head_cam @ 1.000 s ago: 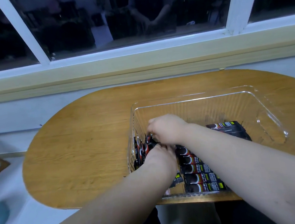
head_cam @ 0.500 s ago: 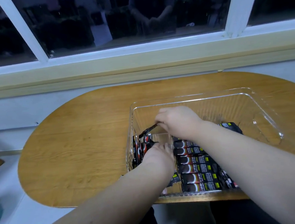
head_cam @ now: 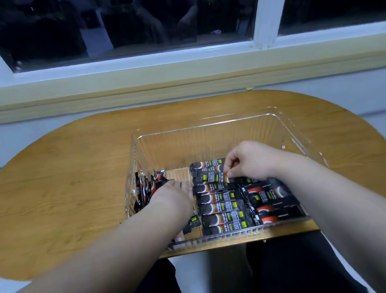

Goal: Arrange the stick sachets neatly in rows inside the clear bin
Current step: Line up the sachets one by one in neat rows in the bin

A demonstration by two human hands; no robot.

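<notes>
a glossy sachet (head_cam: 210, 177) is pinched by the right hand (head_cam: 247, 162) in a ribbed clear bin (head_cam: 210, 140). more sachets (head_cam: 144, 190) are half hidden under the flat left hand (head_cam: 173, 194).

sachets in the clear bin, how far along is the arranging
Done: a flat row runs down the middle of the clear bin. In hand: the right hand pinches a sachet at that row's far end; the left hand rests against the left bunch. Left: that bunch and the overlapping right pile.
</notes>
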